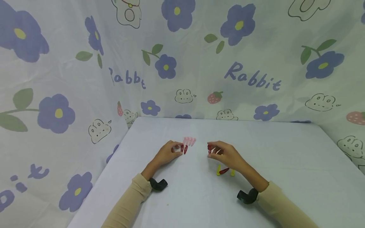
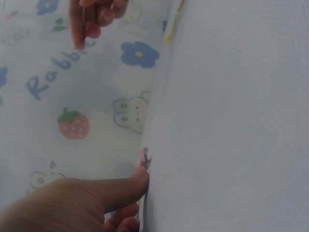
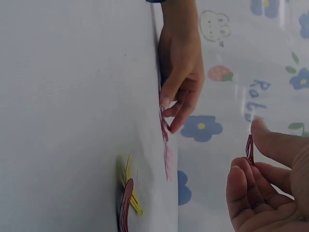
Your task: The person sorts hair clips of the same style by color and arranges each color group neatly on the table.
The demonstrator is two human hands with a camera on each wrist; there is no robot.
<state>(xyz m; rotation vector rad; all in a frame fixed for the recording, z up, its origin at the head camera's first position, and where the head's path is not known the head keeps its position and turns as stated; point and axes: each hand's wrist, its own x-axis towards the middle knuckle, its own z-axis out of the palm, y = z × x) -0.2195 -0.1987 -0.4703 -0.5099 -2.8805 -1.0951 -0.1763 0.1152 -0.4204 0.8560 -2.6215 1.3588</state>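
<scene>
My right hand (image 1: 226, 154) pinches a dark red snap hair clip (image 3: 249, 149) between thumb and fingers, raised off the table. On the left, my left hand (image 1: 168, 151) has thumb and index finger at the two ends of another red hair clip (image 1: 182, 148), which lies on the table. Close beside that one lies a further red hair clip (image 1: 186, 149). Just behind these sits a row of several pink hair clips (image 1: 189, 141). In the left wrist view, the fingers largely hide the clip at the left hand.
Under the right forearm lie a yellow hair clip (image 1: 218, 170), a red one (image 1: 224, 171) and a second yellow one (image 1: 232, 173). The white table (image 1: 182, 202) meets a printed cloth backdrop (image 1: 196, 63) at the back and sides. Each wrist wears a black camera mount (image 1: 247, 196).
</scene>
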